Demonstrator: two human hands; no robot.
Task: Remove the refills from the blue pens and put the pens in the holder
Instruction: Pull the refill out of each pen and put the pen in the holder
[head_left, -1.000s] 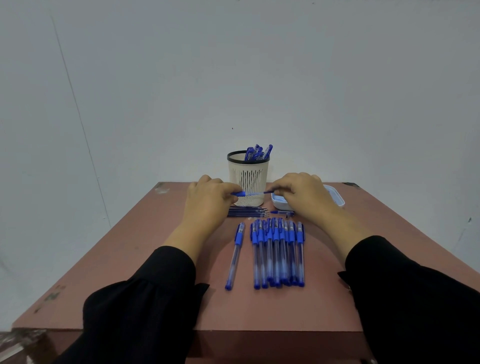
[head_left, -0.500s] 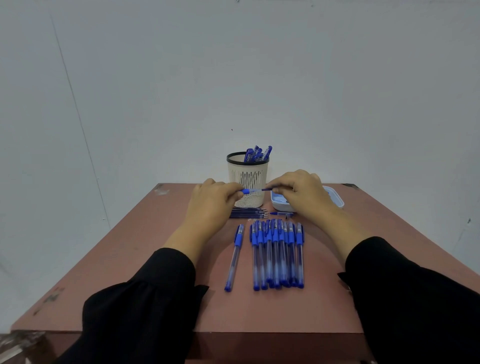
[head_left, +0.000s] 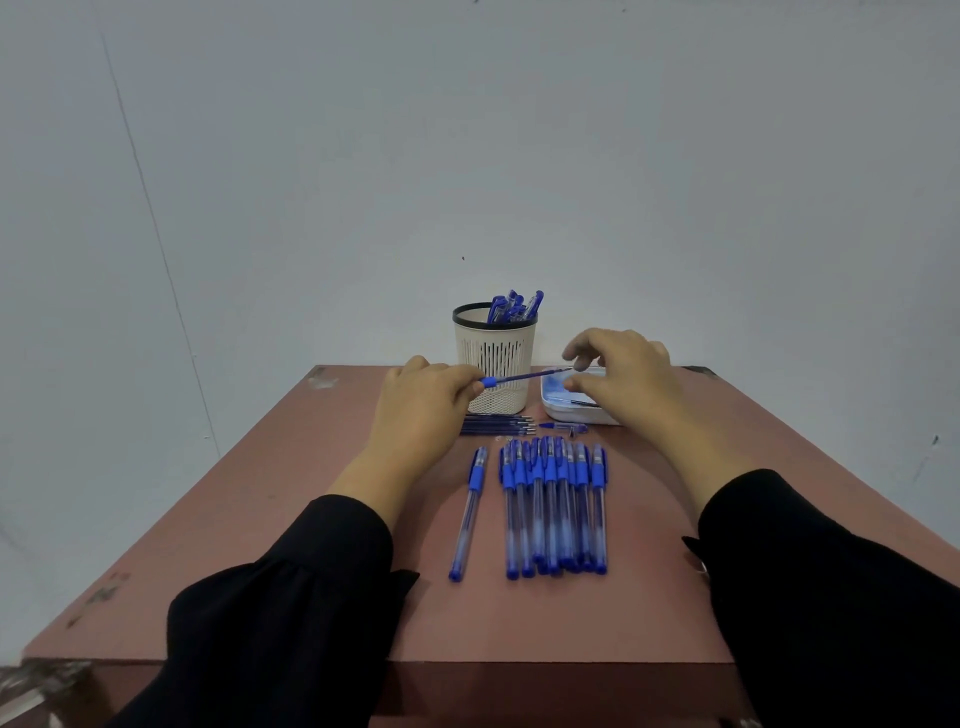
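- Midway, by the look of it: the left hand (head_left: 415, 410) pinched a blue pen (head_left: 488, 383) by its grip end, while a thin refill (head_left: 535, 374) stood out of it toward 3 o'clock.
- The right hand (head_left: 623, 384) hovered over a white tray (head_left: 571, 410), fingers loosely curled; whether the thumb and forefinger had hold of the refill's far end could not be told.
- A holder (head_left: 493, 358) at 12 o'clock already carried several pens, just behind the hands.
- Loose refills (head_left: 496, 426) lay on the table (head_left: 260, 519) in front of the holder, with a small blue pen part (head_left: 563, 427) just beside them at 3 o'clock.
- A row of pens (head_left: 553, 509) lay side by side, touching, at 6 o'clock of the hands; a lone pen (head_left: 467, 514) lay apart at the row's 9 o'clock.
- The refill looked light, narrow and apt to bend, so a straight pull near its exposed end seemed wisest.
- The barrel looked smooth, stiff plastic; the blue grip section appeared the surest hold, since clear plastic may slip.
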